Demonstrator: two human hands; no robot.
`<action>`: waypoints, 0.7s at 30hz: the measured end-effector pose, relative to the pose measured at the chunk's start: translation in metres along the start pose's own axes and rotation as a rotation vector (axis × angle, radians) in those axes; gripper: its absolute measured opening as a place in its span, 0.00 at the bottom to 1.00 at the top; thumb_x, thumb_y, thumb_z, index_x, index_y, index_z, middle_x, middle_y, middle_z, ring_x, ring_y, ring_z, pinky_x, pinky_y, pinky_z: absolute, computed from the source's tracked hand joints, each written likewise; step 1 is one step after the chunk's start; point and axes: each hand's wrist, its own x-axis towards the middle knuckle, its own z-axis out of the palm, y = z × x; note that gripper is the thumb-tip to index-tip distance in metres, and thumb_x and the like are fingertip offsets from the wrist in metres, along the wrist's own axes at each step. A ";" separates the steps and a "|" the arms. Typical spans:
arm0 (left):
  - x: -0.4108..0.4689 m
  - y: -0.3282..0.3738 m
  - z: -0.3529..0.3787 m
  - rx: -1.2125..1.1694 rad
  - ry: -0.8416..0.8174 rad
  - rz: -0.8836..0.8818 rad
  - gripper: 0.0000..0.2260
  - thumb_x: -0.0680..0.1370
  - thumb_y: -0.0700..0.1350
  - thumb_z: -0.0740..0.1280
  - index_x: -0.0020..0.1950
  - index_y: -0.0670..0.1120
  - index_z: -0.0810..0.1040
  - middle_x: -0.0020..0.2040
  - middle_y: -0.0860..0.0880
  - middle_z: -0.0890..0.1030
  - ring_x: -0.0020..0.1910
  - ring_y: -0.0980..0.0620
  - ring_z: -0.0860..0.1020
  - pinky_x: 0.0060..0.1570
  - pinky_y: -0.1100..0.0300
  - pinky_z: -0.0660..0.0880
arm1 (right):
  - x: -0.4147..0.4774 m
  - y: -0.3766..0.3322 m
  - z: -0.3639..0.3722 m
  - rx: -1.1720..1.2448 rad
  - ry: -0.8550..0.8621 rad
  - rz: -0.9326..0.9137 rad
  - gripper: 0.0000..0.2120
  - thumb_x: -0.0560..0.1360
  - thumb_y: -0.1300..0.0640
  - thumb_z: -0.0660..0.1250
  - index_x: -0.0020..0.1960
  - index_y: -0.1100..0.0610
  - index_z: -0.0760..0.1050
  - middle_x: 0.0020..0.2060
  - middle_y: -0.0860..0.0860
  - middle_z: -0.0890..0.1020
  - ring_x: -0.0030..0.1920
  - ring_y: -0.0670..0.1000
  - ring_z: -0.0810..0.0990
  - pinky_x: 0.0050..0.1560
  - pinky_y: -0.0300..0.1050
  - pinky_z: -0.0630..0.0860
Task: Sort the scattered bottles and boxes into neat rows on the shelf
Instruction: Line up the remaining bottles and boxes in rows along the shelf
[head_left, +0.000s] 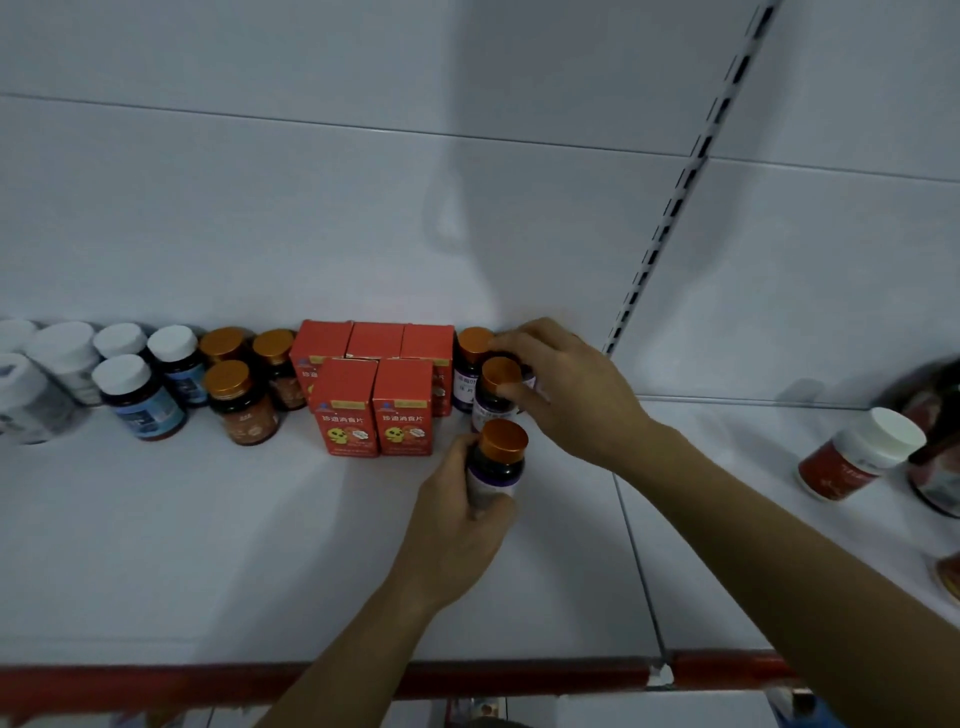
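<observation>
On the white shelf (208, 545), my left hand (457, 525) grips a dark bottle with an orange cap and purple label (498, 460), standing in front of the row. My right hand (566, 395) reaches over the bottles behind it, its fingers curled round a second orange-capped purple bottle (496, 389). A third such bottle (470, 369) stands at the back wall. To the left stand several red boxes (374, 405) in two rows, then orange-capped red-label bottles (241, 405), then white-capped blue-label bottles (137, 397).
White bottles (57, 364) crowd the far left. On the neighbouring shelf section to the right, a white-capped red bottle (857, 454) leans beside a dark round container (935, 447). A red strip (311, 675) edges the shelf front. A slotted upright (670, 208) divides the back wall.
</observation>
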 end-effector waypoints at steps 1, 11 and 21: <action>0.000 0.001 -0.001 0.003 0.005 0.001 0.21 0.72 0.43 0.67 0.63 0.58 0.74 0.49 0.59 0.81 0.44 0.54 0.81 0.43 0.63 0.79 | -0.006 0.001 -0.003 0.115 0.063 0.044 0.18 0.82 0.51 0.66 0.70 0.52 0.75 0.63 0.49 0.77 0.54 0.47 0.77 0.55 0.46 0.78; 0.008 0.013 -0.006 -0.043 -0.078 0.059 0.27 0.74 0.41 0.73 0.70 0.57 0.71 0.61 0.59 0.80 0.60 0.52 0.81 0.53 0.57 0.81 | -0.045 0.009 -0.027 0.543 -0.118 0.110 0.13 0.79 0.42 0.68 0.58 0.48 0.78 0.50 0.42 0.82 0.51 0.44 0.81 0.50 0.44 0.81; 0.017 0.002 -0.012 0.504 -0.011 0.109 0.13 0.79 0.42 0.69 0.62 0.52 0.76 0.54 0.58 0.78 0.52 0.60 0.77 0.47 0.69 0.71 | -0.015 0.035 -0.046 0.150 -0.083 0.243 0.17 0.73 0.34 0.69 0.47 0.47 0.76 0.38 0.42 0.79 0.39 0.43 0.78 0.34 0.33 0.69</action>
